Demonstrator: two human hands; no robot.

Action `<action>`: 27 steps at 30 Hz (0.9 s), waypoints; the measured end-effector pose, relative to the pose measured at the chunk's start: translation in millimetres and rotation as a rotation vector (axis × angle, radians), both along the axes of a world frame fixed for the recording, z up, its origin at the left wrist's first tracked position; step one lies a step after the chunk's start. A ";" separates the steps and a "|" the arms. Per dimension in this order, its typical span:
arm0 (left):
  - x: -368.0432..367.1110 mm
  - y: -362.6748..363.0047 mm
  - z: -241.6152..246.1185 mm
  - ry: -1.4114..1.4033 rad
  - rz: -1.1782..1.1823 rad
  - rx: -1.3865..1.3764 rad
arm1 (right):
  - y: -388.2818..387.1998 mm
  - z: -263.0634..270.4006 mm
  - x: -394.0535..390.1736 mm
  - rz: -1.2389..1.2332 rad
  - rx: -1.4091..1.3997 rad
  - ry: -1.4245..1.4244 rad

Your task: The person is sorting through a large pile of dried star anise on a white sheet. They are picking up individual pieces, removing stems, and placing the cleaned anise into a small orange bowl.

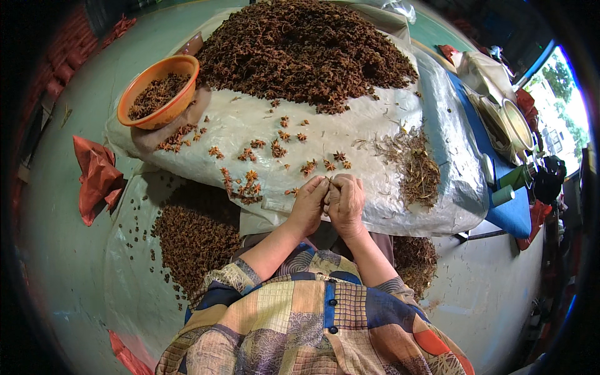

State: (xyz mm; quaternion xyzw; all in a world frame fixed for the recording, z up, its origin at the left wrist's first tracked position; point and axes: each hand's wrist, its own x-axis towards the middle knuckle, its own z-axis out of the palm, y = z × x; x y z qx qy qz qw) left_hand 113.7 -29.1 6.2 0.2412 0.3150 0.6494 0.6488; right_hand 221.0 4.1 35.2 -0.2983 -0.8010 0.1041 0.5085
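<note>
My left hand (309, 205) and my right hand (345, 205) meet over the near edge of a sheet-covered table (295, 211). Their fingers are curled, and the thumbs and fingertips come together. Whatever may be pinched there is hidden by the fingers. Just beyond them lie loose star anise pods (329, 165). More star anise (248, 187) is grouped left of my left hand. A large heap of dark star anise (304, 47) covers the far part of the sheet. To the right of my right hand is a pile of thin stems and debris (419, 176).
An orange plastic bowl (187, 89) partly filled with star anise stands at the left. Below the table, more star anise (197, 239) lies on a floor sheet. A red plastic bag (96, 176) is on the floor. Green cylinders (513, 178) rest on a blue surface (511, 213) at right.
</note>
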 end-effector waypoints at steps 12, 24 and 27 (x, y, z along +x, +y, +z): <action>-107.3 38.5 -17.2 1.747 0.501 0.395 | 60.6 -10.2 63.6 -0.296 -0.388 -0.093; -105.7 41.1 -35.4 1.257 0.321 0.259 | 40.5 -27.9 -6.5 0.052 -0.538 -0.119; -105.5 30.8 -30.2 1.049 0.388 0.161 | 44.5 -26.8 -20.7 0.075 -0.465 -0.186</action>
